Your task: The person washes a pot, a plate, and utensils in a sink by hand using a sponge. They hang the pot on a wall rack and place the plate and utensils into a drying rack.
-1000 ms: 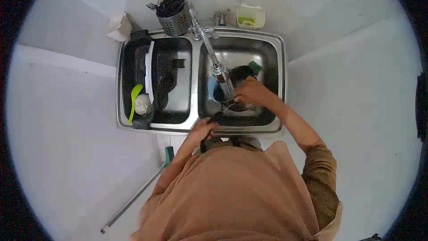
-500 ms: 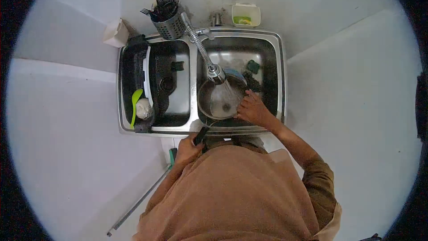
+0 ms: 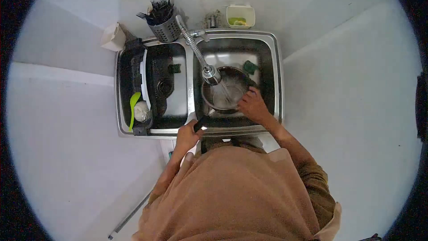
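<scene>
A round, deep metal pan [image 3: 217, 101] with a black handle is in the right sink basin, under a running stream from the faucet spray head [image 3: 211, 76]. My left hand [image 3: 187, 138] is closed around the handle [image 3: 200, 124] at the sink's front edge. My right hand [image 3: 254, 107] is at the pan's right rim, its fingers bent over it; the fingertips are partly hidden. Just beyond the rim lies a dark green scouring pad [image 3: 249, 67]. Water covers the pan's inside, blurring its bottom.
The left basin [image 3: 177, 107] holds a dark rack with a white plate [image 3: 144, 78], a lime-green spoon [image 3: 133, 107] and a whitish ball-like item [image 3: 142, 112]. Behind stand a cutlery holder [image 3: 166, 30] and a white tub [image 3: 240, 17]. A pole [image 3: 129, 218] leans at lower left.
The pan has shifted away from me and slightly right, and my left hand on its handle has moved forward with it. A bluish item behind the pan is now hidden. Water still runs.
</scene>
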A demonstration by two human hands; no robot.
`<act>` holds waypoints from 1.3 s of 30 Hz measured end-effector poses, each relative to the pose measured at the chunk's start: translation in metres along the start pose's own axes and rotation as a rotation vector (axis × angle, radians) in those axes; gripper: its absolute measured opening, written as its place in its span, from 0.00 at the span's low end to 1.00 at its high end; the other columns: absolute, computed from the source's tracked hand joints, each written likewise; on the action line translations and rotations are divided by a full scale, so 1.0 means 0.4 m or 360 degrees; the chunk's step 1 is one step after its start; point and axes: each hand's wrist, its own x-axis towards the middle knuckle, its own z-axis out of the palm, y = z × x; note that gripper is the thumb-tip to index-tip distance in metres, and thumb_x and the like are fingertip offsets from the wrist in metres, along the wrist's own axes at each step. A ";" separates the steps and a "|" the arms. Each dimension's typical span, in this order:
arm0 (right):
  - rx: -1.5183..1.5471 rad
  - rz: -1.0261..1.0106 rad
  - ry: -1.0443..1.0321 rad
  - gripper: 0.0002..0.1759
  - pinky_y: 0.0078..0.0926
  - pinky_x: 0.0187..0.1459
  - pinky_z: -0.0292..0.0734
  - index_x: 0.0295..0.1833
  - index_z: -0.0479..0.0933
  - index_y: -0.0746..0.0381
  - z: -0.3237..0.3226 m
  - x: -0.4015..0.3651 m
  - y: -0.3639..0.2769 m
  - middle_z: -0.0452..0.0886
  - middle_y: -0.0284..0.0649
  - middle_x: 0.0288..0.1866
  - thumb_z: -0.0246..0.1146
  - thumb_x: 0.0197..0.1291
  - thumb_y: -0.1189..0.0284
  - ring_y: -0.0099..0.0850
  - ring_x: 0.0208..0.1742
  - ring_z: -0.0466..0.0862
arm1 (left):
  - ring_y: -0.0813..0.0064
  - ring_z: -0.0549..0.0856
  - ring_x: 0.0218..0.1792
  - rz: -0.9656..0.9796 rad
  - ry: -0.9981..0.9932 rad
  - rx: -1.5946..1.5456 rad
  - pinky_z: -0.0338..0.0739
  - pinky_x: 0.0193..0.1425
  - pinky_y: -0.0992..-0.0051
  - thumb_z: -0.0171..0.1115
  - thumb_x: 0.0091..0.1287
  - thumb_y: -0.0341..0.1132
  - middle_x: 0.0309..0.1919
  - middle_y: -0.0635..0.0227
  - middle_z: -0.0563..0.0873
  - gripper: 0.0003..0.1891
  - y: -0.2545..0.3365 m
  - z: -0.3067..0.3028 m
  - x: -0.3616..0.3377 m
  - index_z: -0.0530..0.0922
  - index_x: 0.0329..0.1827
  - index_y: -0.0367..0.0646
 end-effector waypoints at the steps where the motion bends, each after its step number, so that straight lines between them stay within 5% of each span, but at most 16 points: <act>1: 0.0038 -0.0036 -0.0074 0.10 0.45 0.59 0.57 0.30 0.74 0.59 0.002 -0.007 -0.013 0.73 0.34 0.29 0.65 0.43 0.66 0.32 0.39 0.73 | 0.53 0.81 0.33 -0.0019 -0.0009 0.0028 0.75 0.36 0.62 0.61 0.50 0.35 0.28 0.48 0.80 0.17 -0.005 -0.007 -0.011 0.76 0.43 0.38; 7: 0.0160 -0.0083 -0.0152 0.10 0.44 0.59 0.58 0.30 0.75 0.59 -0.067 -0.013 -0.030 0.73 0.34 0.29 0.65 0.43 0.66 0.31 0.39 0.73 | 0.48 0.80 0.34 -0.0137 -0.0200 0.0135 0.74 0.38 0.58 0.59 0.52 0.37 0.30 0.47 0.81 0.20 -0.016 0.028 -0.061 0.72 0.49 0.42; 11: 0.0077 0.0022 -0.0027 0.11 0.44 0.59 0.58 0.31 0.76 0.58 -0.037 -0.027 0.003 0.74 0.35 0.30 0.65 0.44 0.64 0.31 0.38 0.73 | 0.48 0.81 0.35 0.0173 0.0045 0.0143 0.74 0.39 0.58 0.60 0.52 0.36 0.31 0.47 0.81 0.20 -0.042 0.071 -0.019 0.72 0.48 0.38; 21: 0.0264 -0.0035 -0.0143 0.10 0.45 0.59 0.57 0.32 0.77 0.58 0.005 -0.038 -0.052 0.74 0.35 0.29 0.65 0.45 0.64 0.32 0.38 0.74 | 0.48 0.80 0.31 -0.0229 -0.0157 0.0227 0.74 0.35 0.56 0.60 0.52 0.37 0.27 0.46 0.80 0.17 -0.028 0.008 -0.089 0.72 0.42 0.40; 25: 0.0105 0.0011 -0.0128 0.10 0.45 0.60 0.56 0.32 0.77 0.57 -0.019 -0.028 -0.020 0.75 0.35 0.29 0.65 0.45 0.65 0.31 0.38 0.74 | 0.47 0.80 0.32 0.0062 0.0036 0.0131 0.74 0.36 0.55 0.59 0.51 0.36 0.29 0.45 0.80 0.18 -0.023 0.050 -0.054 0.72 0.44 0.39; 33: 0.0009 0.0046 0.0041 0.11 0.44 0.60 0.55 0.31 0.77 0.56 0.060 -0.040 -0.027 0.73 0.33 0.27 0.66 0.43 0.64 0.30 0.38 0.74 | 0.47 0.80 0.31 -0.0098 0.0111 0.0193 0.73 0.34 0.55 0.60 0.53 0.39 0.26 0.48 0.80 0.16 0.002 0.019 -0.049 0.72 0.41 0.41; 39: 0.0096 0.0014 -0.0194 0.12 0.45 0.61 0.55 0.31 0.77 0.57 -0.021 -0.025 -0.040 0.74 0.34 0.28 0.67 0.41 0.63 0.31 0.39 0.75 | 0.49 0.81 0.32 -0.0198 -0.0039 0.0223 0.74 0.37 0.56 0.60 0.51 0.39 0.27 0.48 0.81 0.17 -0.002 0.033 -0.074 0.74 0.43 0.42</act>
